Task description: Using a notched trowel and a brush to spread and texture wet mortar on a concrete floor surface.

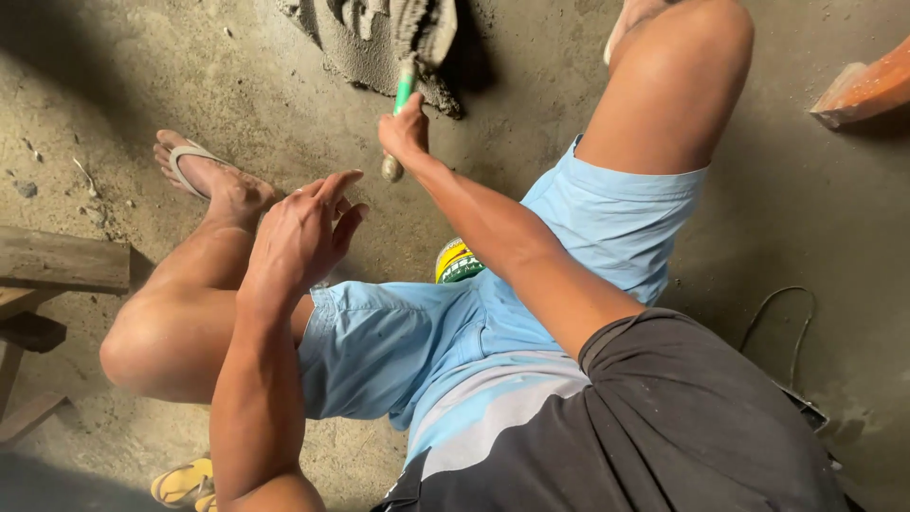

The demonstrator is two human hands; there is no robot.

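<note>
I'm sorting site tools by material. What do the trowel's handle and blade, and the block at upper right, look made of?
The trowel in the right hand: handle looks like glossy green plastic with a pale, possibly wooden, butt. Its blade is caked in grey mortar, likely metal beneath, though hidden. The block looks like matte orange fired clay, rough-edged.

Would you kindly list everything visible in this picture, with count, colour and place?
trowel: one, green handle, grey mortar on the blade, top centre, held by the right hand
mortar pile: one, grey, on the floor at top centre
brick: one, orange-red, top right
planks: a few, brown wood, left edge
can: one, yellow and green, on the floor between the legs
cable: one, dark, on the floor at right
slipper: one, yellow, bottom left, unworn
floor: grey concrete, dusty
shorts: light blue
shirt: black
left foot: in a pale slipper
left hand: open, empty, above the left knee
right hand: gripping the trowel handle
</note>
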